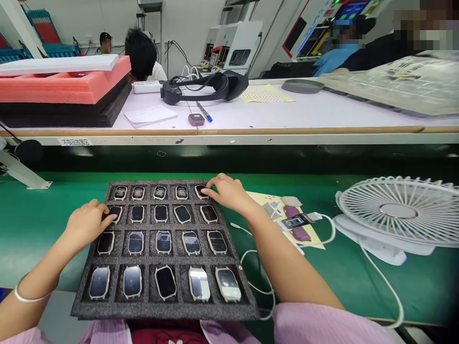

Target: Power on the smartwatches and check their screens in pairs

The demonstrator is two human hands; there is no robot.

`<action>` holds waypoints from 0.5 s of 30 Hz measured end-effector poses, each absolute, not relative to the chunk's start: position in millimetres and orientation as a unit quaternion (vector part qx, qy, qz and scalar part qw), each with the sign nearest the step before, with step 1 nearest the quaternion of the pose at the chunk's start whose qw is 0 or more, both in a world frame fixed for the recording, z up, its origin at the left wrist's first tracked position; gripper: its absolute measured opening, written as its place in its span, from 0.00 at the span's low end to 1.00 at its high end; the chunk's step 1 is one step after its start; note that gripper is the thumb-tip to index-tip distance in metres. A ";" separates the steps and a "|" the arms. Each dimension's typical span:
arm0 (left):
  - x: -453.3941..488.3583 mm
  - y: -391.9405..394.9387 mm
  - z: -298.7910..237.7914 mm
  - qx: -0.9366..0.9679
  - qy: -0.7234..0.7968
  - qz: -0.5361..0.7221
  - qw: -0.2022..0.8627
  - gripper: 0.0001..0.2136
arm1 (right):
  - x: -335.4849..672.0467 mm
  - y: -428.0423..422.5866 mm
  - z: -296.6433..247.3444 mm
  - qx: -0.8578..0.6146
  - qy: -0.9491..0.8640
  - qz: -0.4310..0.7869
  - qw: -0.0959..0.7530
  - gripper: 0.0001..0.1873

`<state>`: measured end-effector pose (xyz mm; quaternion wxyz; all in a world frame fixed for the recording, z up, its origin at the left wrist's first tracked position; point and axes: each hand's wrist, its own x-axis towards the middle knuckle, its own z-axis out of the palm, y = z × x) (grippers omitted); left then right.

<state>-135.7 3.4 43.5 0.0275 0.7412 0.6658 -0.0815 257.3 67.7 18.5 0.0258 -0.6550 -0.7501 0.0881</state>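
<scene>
A dark grey foam tray (146, 248) lies near me, its front edge over the bench edge. Smartwatch bodies without straps sit in its square pockets, several to a row. My right hand (228, 191) has thumb and forefinger closed on the smartwatch (201, 192) in the far right corner pocket. At the left edge, the thumb and fingers of my left hand (85, 220) close on the leftmost smartwatch (114, 214) of the second row. Some far-row watches, such as one smartwatch (159, 192), have lit screens with text; most others look dark.
Right of the tray lie a white cable (256, 287), a yellow sheet (317, 240) with small parts, and a white fan (398, 211). A shelf (251, 138) runs behind, holding pink foam (107, 86), a black headset (224, 88) and bagged trays (390, 88). People sit beyond.
</scene>
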 end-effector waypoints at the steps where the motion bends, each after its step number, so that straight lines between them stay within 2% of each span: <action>1: -136.7 0.9 39.8 0.742 0.664 -0.081 0.030 0.23 | 252.4 66.8 17.5 -0.658 -0.749 0.079 0.012 0.17; 3: -135.1 0.4 32.4 0.749 0.660 -0.044 0.039 0.22 | 240.7 65.8 16.5 -0.656 -0.751 0.070 0.007 0.17; 6: -132.5 4.2 28.4 0.738 0.665 0.056 0.100 0.15 | 226.8 65.3 18.9 -0.662 -0.743 0.089 0.044 0.14; 10: -123.8 3.5 43.2 0.706 0.623 0.191 0.277 0.12 | 214.6 58.8 29.7 -0.682 -0.721 0.089 0.088 0.09; 12: -110.1 2.5 56.0 0.663 0.554 0.269 0.425 0.15 | 204.7 52.4 36.9 -0.659 -0.721 0.133 0.168 0.07; 15: -80.4 6.0 72.9 0.569 0.430 0.365 0.598 0.19 | 182.7 42.6 46.4 -0.512 -0.693 0.370 0.348 0.12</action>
